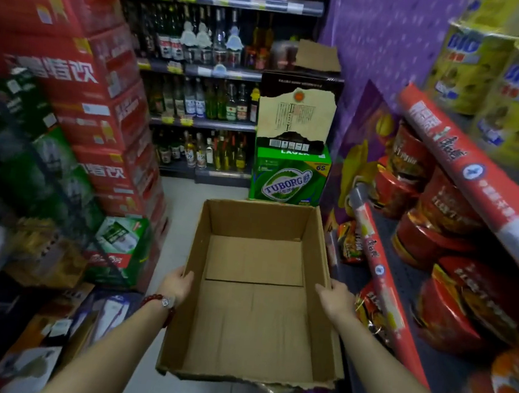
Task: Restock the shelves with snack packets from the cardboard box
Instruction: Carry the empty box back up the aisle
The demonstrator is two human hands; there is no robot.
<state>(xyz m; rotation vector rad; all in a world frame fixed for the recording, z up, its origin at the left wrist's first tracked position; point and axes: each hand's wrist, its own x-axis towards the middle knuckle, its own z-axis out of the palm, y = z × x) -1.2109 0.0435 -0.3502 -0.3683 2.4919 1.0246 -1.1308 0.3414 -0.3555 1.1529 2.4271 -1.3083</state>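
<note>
Cardboard box [253, 291], empty, gripped at its sides by left hand [177, 283] and right hand [335, 298] over pale aisle floor [180, 207].

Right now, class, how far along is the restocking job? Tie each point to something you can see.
Done: the cardboard box holds no packets, and the shelves on the right carry red snack packs. In hand: the left hand and right hand grip the box's side walls. Left: nothing in this box; perhaps only clearing it away.
</note>
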